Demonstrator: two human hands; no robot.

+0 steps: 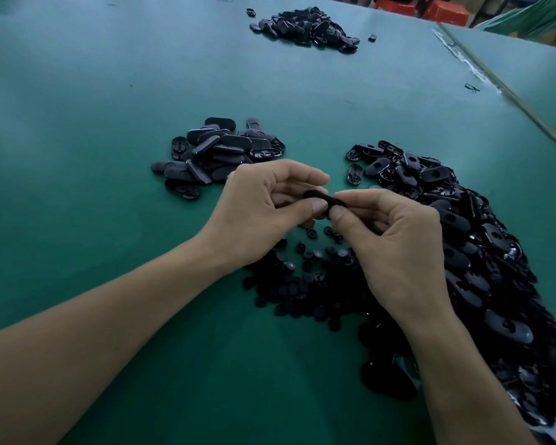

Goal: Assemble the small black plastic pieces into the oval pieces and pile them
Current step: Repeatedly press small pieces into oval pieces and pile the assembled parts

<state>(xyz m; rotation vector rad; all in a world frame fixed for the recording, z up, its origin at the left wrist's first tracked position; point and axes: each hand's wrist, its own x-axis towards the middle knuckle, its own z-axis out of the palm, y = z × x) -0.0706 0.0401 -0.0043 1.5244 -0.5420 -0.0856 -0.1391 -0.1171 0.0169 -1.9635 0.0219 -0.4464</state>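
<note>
Bare forearms point(109, 348) are seen entering from the lower edge and meeting above a green worktop point(93, 130). One black oval piece point(316, 196) is held between both hands, clear of the surface. The left grip point(264, 207) is closed on its left end, thumb below and curled fingers above. The right grip point(395, 242) pinches its right end between thumb and forefinger. Whether a small insert is seated in it cannot be told, as the piece is largely covered by fingertips. Directly beneath the hands a scatter of small black plastic pieces point(302, 274) is spread on the worktop. To the right, a large heap of oval pieces point(482, 252) is noted, running to the lower right corner and touching the scatter. Beyond the left grip, a smaller pile point(219, 155) of ovals is recorded, apart from the heap. A third pile point(305, 25) lies at the far side. Red crates point(443, 9) are visible past the worktop's far edge.
</note>
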